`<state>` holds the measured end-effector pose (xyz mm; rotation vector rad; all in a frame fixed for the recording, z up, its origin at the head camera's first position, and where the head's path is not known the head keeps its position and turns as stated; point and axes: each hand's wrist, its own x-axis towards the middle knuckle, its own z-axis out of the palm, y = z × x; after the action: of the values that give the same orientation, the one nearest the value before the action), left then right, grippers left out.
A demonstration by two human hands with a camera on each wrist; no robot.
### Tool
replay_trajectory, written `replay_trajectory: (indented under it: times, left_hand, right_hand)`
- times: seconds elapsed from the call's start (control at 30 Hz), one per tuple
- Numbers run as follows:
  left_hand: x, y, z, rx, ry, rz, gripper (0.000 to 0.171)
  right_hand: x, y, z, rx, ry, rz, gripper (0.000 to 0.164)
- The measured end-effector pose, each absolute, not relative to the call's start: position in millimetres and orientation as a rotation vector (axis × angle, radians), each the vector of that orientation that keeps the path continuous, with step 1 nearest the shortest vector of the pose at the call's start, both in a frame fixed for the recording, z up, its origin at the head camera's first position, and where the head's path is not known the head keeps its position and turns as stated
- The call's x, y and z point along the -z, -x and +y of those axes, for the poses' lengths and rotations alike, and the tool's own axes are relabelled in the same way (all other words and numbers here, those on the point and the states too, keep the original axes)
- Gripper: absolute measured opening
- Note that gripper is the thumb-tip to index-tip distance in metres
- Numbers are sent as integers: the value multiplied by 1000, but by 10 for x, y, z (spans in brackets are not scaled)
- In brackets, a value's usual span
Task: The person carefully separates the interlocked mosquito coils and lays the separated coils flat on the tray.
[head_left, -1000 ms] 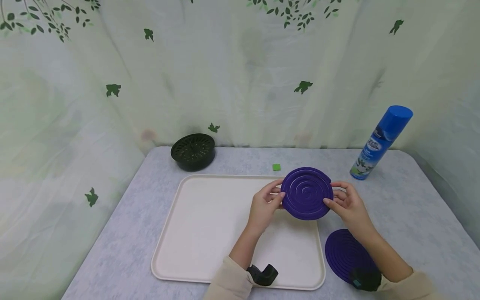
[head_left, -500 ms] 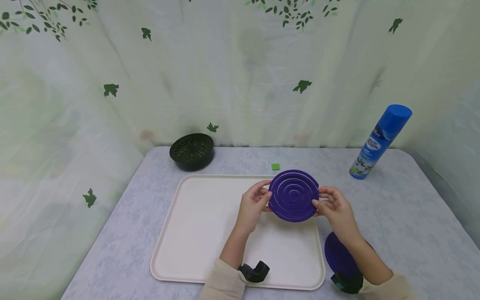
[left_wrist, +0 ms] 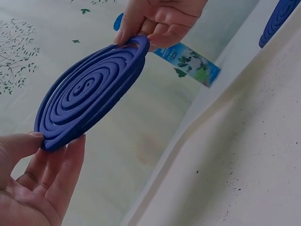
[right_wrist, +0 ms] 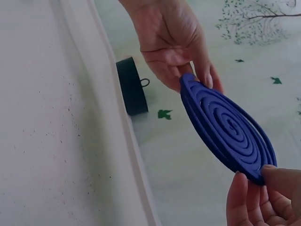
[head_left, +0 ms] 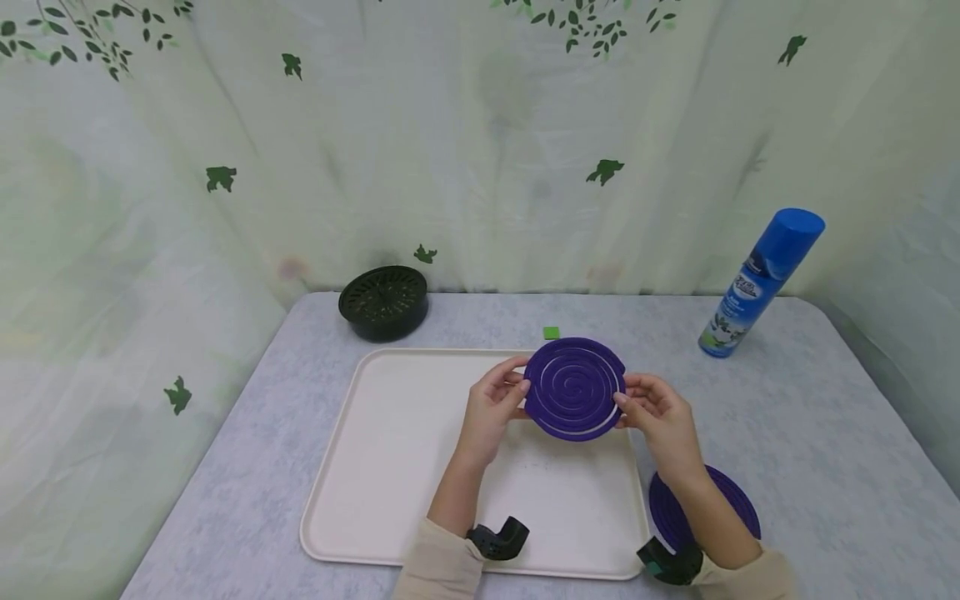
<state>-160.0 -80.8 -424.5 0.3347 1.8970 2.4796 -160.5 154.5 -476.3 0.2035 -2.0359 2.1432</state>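
A purple-blue mosquito coil (head_left: 574,389) is held up over the right part of a white tray (head_left: 397,467). My left hand (head_left: 486,412) pinches its left edge between thumb and fingers; my right hand (head_left: 663,429) pinches the opposite edge. Both wrist views show the spiral tilted, with slim gaps between its windings and a doubled, layered edge on the coil (left_wrist: 87,94). Small dark crumbs (right_wrist: 70,113) are scattered on the tray below. Another purple coil (head_left: 735,497) lies flat on the table right of the tray, partly covered by my right forearm.
A round black slotted holder (head_left: 384,304) stands at the back left of the table. A blue spray can (head_left: 757,287) stands at the back right. Behind the tray lies a small green square (head_left: 551,332). A leaf-printed curtain (head_left: 480,150) hangs behind the table.
Both hands have moved left with the coil between them. A light gap now shows along the coil's lower edge. More of the coil on the table shows right of my forearm.
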Motion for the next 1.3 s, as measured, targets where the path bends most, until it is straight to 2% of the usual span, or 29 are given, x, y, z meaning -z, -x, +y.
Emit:
replay_trajectory:
  times: [0.1, 0.13, 0.23, 0.4, 0.57, 0.87, 1.3]
  left_hand:
    - [4157, 1555, -827, -2473, -317, 1921, 32]
    - [4152, 1552, -834, -2470, -315, 1929, 32]
    - [4150, 1550, -847, -2463, -312, 1943, 31]
    - [4174, 1566, -867, -2460, -322, 1954, 31]
    - [4264, 1615, -885, -2492, -317, 1893, 32]
    - [4380, 1665, -892, -2557, -244, 1793, 35]
    - [4394, 1673, -907, -2553, -260, 1778, 35]
  right_hand:
    - [5090, 1739, 1595, -2212, -219, -1940, 32]
    - [5090, 1737, 1586, -2240, -192, -1940, 32]
    - [5002, 1701, 1551, -2312, -213, -1907, 27]
    - [4617, 1531, 1425, -2295, -219, -1952, 25]
    - [4342, 1416, 1325, -2272, -123, -2056, 33]
    - [4355, 1383, 1261, -2349, -148, -2083, 53]
    - [4378, 1374, 1233, -2343, -133, -2012, 52]
